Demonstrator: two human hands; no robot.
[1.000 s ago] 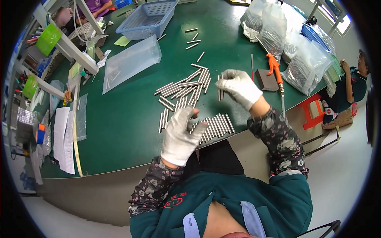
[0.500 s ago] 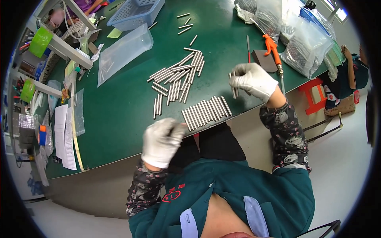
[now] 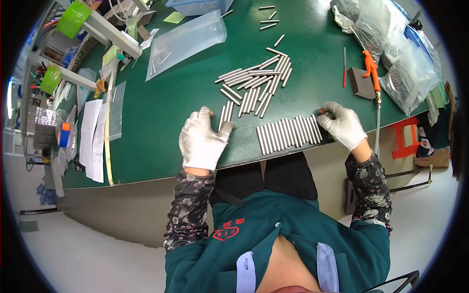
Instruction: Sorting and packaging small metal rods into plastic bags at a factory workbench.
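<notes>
My left hand (image 3: 202,140), in a white glove, is open over the table, thumb and fingers apart. The thumb comes close to a small group of metal pins (image 3: 226,115) standing apart from the pile. My right hand (image 3: 343,126), also gloved, has its fingers curled at the right end of a neat row of metal pins (image 3: 288,135) lying side by side near the table's front edge. Its fingertips are closed at the last pins there, partly hiding them. Beyond the row lies a loose pile of similar pins (image 3: 259,78), pointing various ways.
On the right are an orange air gun (image 3: 371,71) with its hose, a dark block (image 3: 361,84), a thin red-handled tool (image 3: 344,68) and filled plastic bags (image 3: 410,68). A flat clear bag (image 3: 188,41) and a blue basket (image 3: 200,6) lie at back left; paper sheets (image 3: 92,139) lie left.
My right hand has brought the pins it held down to the right end of the row. My left hand has moved forward from the table edge and opened beside the small group. The view has shifted.
</notes>
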